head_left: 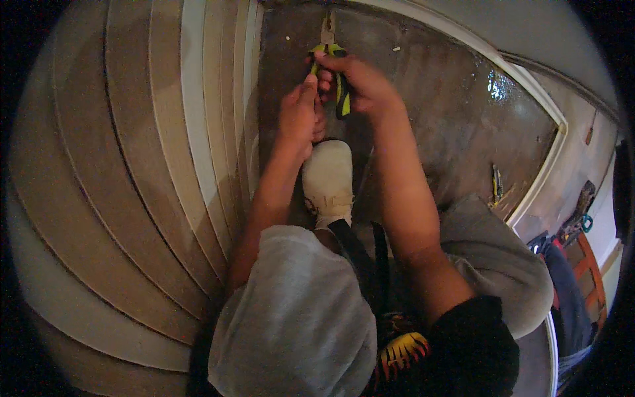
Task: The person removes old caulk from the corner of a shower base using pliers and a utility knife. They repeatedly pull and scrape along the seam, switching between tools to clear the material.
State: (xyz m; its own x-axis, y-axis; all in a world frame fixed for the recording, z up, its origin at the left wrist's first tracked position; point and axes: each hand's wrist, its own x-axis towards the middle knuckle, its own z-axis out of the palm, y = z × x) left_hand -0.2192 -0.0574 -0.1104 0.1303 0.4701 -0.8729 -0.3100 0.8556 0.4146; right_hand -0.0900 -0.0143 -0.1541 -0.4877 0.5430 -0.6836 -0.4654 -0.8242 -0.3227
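A person's left hand (pixel 301 116) and right hand (pixel 366 83) are closing around green-and-black-handled pliers (pixel 327 37) at twelve o'clock, beyond a cream shoe (pixel 328 171); a yellow-and-black tool (pixel 496 186) is lying at three o'clock.

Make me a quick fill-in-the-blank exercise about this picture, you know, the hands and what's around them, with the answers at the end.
1. The bare left hand and bare right hand hold a metal-headed tool with yellow-green and black handles, a pair of ___.
2. The tool's metal end points toward the picture's ___ edge.
3. The brown plank-like panelling fills the picture's ___ side.

Missing words: pliers; top; left.
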